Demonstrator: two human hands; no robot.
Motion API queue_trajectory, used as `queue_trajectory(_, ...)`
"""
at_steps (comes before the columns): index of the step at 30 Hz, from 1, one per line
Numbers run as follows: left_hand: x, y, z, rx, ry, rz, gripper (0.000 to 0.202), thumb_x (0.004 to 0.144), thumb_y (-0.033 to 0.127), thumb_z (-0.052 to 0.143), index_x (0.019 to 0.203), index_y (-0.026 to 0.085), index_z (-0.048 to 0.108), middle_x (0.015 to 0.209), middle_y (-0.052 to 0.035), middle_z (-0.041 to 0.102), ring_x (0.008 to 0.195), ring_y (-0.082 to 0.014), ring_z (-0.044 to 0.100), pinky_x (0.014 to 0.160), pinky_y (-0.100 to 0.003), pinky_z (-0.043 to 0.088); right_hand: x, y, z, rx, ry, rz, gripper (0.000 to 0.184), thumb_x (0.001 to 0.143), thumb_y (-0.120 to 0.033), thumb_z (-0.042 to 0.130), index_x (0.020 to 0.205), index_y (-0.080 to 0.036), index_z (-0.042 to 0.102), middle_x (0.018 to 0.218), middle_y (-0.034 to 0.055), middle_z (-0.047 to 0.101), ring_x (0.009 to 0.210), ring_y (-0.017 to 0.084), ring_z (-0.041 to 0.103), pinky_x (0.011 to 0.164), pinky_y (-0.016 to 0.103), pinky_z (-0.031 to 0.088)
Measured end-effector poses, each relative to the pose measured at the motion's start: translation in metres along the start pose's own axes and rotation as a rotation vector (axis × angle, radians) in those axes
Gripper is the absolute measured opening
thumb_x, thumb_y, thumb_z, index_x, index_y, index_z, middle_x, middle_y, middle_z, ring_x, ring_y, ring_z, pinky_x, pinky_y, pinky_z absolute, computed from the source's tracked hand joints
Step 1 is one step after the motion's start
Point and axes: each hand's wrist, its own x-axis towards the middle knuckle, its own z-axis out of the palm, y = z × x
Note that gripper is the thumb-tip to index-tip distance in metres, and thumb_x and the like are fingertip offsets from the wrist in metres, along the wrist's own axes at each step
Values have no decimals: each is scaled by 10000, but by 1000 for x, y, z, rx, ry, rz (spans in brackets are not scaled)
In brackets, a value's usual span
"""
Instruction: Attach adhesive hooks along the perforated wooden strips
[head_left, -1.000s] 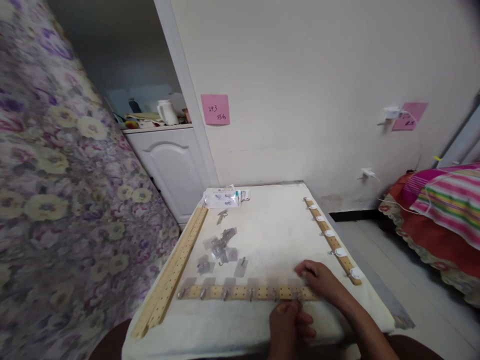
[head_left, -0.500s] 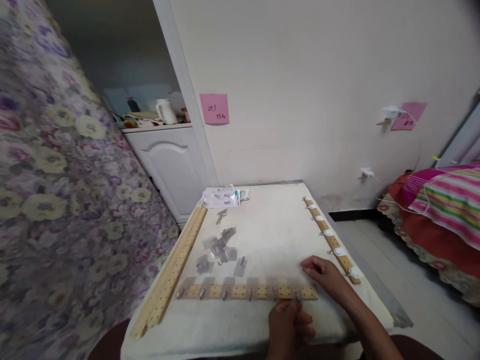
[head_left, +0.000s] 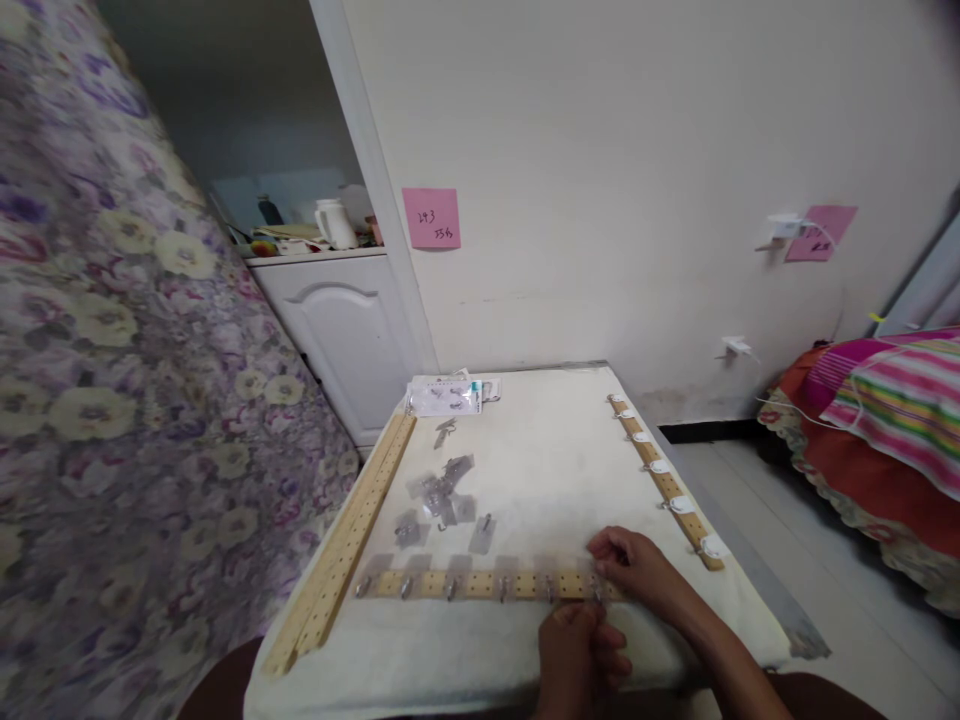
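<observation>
The wooden strip lies crosswise near the front of the cloth-covered table, and six hooks on clear backings, such as the leftmost hook, sit along it in a row; the left hand is just below the strip's right part, its fingers drawn in narrow at the lower end of the rightmost hook, though whether they pinch the metal I cannot tell; the right hand is over the strip's right end, thumb and forefinger loosely curled beside that hook's backing, and I cannot tell whether they hold its edge; left of the strip run long perforated bars, beyond it lies a heap of loose hooks, and further beyond, a printed packet; to its right stands another strip bearing white-backed hooks; as I judge it, a pull by either hand on the rightmost hook could skew it or slide the whole strip over the soft cloth, since nothing visible pins it down; the overhanging backings could also catch on a finger or sleeve and knock neighbouring hooks out of line, and their transparency makes a crooked edge easy to miss.
</observation>
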Motion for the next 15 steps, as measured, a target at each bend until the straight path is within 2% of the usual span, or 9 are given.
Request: queue_trajectory(15, 0, -1, 0, 5, 23, 2, 142, 752, 311, 533, 744, 173, 501, 541, 1, 619, 364, -105, 535, 392, -208, 302, -2, -1, 3, -65, -1, -2, 233, 608, -130, 560, 825, -181, 630, 707, -13, 570, 683, 144, 513, 618, 245, 411)
